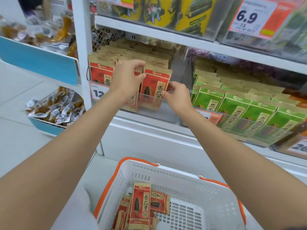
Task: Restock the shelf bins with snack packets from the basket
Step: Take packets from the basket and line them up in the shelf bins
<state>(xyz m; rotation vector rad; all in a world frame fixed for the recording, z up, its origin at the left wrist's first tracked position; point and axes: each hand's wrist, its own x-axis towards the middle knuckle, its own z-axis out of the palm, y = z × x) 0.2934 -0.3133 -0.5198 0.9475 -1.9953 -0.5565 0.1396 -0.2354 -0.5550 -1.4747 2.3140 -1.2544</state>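
Other stock and price tags are filling the edges of the frame.
Yellow packs are standing along the top shelf beside a white-and-orange price tag reading 6.9 at upper right; green packets are standing in rows at right centre; a blue-fronted rack is sitting at upper left, and below it a blue tray is holding small silver-wrapped pieces over the pale floor.

The white shelf bears two clear bins side by side, a left bin of red packets at its left end and a right bin of green packets; the basket stands on the floor.
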